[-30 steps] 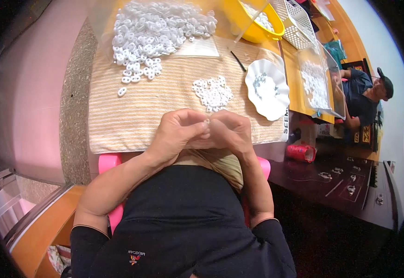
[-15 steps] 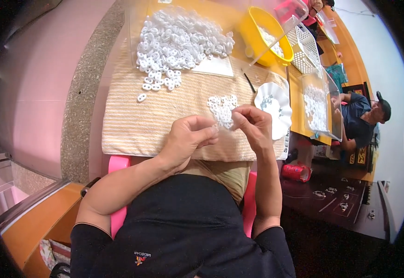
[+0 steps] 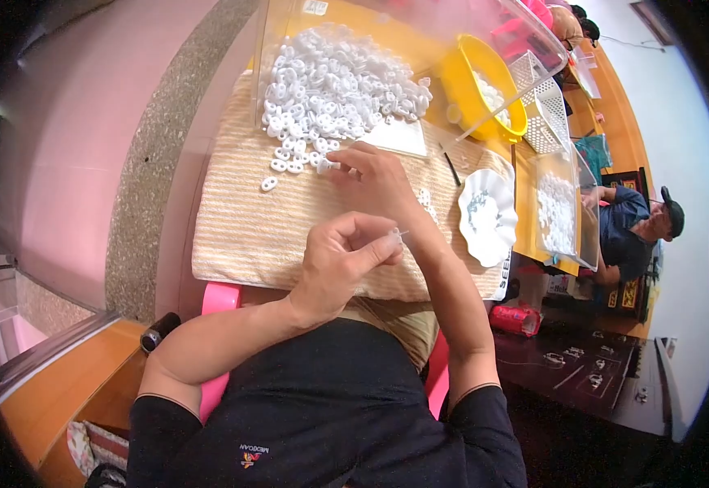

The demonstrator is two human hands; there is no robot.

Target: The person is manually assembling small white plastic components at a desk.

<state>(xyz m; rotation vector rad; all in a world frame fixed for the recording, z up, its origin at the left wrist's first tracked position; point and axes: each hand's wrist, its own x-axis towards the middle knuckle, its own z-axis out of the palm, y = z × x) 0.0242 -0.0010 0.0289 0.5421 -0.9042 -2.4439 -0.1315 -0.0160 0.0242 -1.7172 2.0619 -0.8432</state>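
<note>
l fingers point(image 3: 382, 246) w/ pc point(image 3: 396, 236), r fingers point(image 3: 346, 158) @ wht-pile point(image 3: 330, 81)

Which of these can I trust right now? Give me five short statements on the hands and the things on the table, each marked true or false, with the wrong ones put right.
1. The right hand is at the near edge of the large pile of white two-holed pieces. True.
2. The left hand is empty. False: the left hand pinches a small pale piece.
3. The yellow basin stands to the right of the pile. True.
4. The scalloped dish is black. False: the scalloped dish is white.
5. The thin black stick lies inside the dish. False: the thin black stick lies outside it, on the striped towel.
</note>
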